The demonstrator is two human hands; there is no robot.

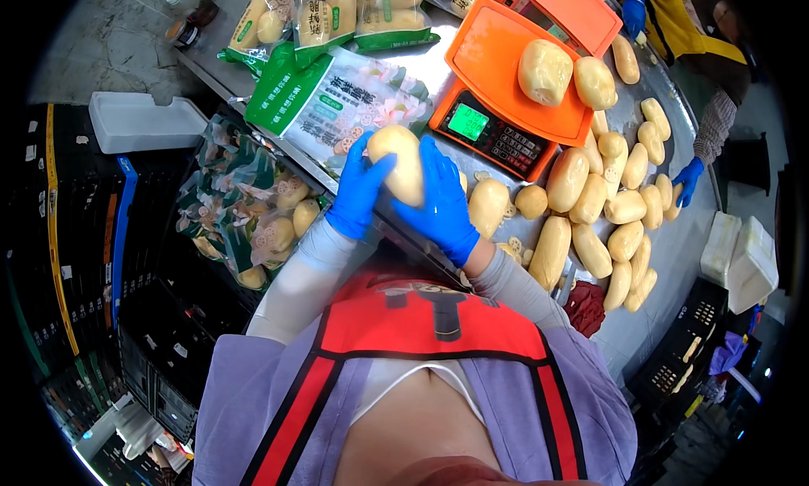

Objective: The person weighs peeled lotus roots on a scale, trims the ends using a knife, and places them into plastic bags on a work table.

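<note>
Between my two blue-gloved hands is a peeled lotus root segment (399, 153), held above the table's near edge. My left hand (354, 191) closes on its left side, thumb across the front. My right hand (440, 201) grips it from the right, fingers pointing away from me. Just beyond lies a flat green-and-clear printed bag (333, 107). To the right, an orange digital scale (484, 61) carries a lotus root piece (546, 73), with another piece (595, 83) at its pan's right edge. Its display is lit green.
Several loose lotus roots (552, 250) cover the metal table right of the scale. Filled bags (327, 18) stand at the back; more packed bags (253, 208) fill a crate at left. A co-worker's gloved hand (689, 181) touches roots at far right. A dark red cloth (586, 307) lies near me.
</note>
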